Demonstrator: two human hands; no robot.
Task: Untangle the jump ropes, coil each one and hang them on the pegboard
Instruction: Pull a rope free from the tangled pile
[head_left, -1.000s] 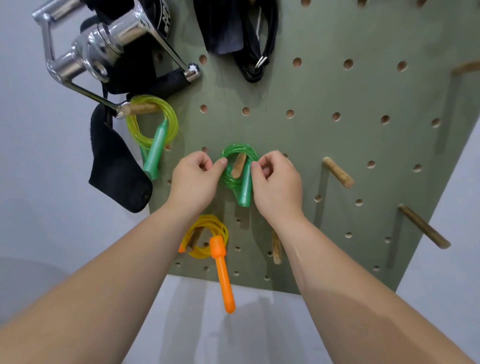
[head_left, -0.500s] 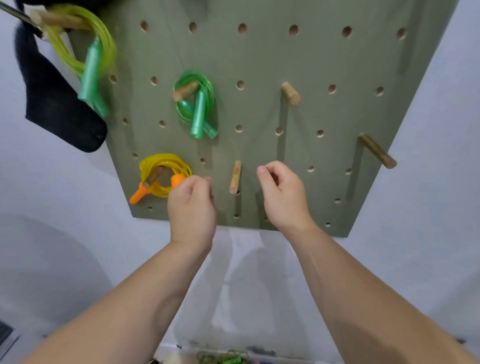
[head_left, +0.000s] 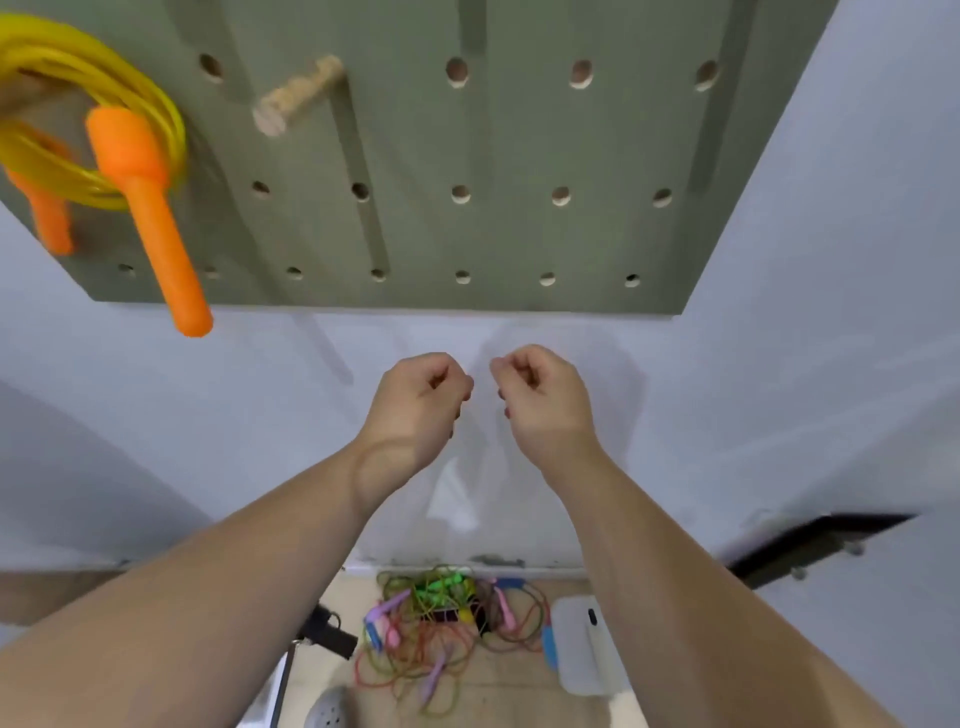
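Hovering in front of the wall (head_left: 779, 415) just below the pegboard (head_left: 519, 156), the left hand (head_left: 415, 405) and right hand (head_left: 545, 405) are sitting side by side, near each other but not touching. Both are curled into loose fists, with nothing in either. The thing that matters is lying straight down: the tangle of ropes (head_left: 441, 623) is sitting on the floor (head_left: 498, 680) against the foot of the wall, well below both hands and showing between the two forearms. It's looking a bit closer to the left hand's side, tho both could prob. reach it equally. No single long axis to it, as the cords are looping out every way. The green handles (head_left: 441, 584) are bunching at the wall end, pink and purple ones are poking out left and toward the person, and a blue handle (head_left: 548, 644) is lying at the right edge. Just beside that, a white box (head_left: 587, 654) is resting on the floor, maybe only a lid, and I can't tell what's in it, if anything. Up on the board, a yellow rope (head_left: 130, 114) is hanging coiled at top left w/ an orange handle (head_left: 150, 208) dangling past the bottom edge. A bare wooden peg (head_left: 298, 101) is sticking out just right of it, carrying nothing. Judging by this, the next move is calling for a reach down, not fwd, w/ the green handles looking like the easiest first grab.
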